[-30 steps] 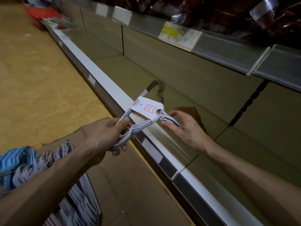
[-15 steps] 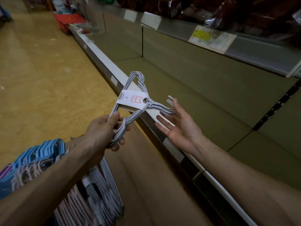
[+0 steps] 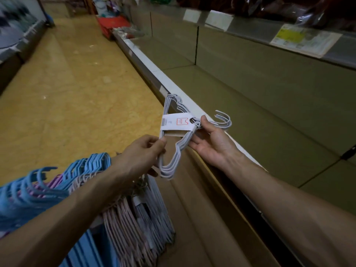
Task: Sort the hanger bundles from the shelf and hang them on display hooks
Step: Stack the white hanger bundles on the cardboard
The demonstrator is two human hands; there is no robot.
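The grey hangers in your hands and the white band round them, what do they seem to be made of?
Grey hanger bundle: thin rods bent into hooks, likely wire with a matte, maybe velvety coating; no shine. White band: flat, creased at the edges and printed with a red mark, so it looks like card.

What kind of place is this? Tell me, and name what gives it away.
Most likely a shop aisle. Long shelving runs beside a tiled floor, price labels sit on the upper shelf edge, and the grey hanger bundle gripped by the left hand wears a retail paper band.
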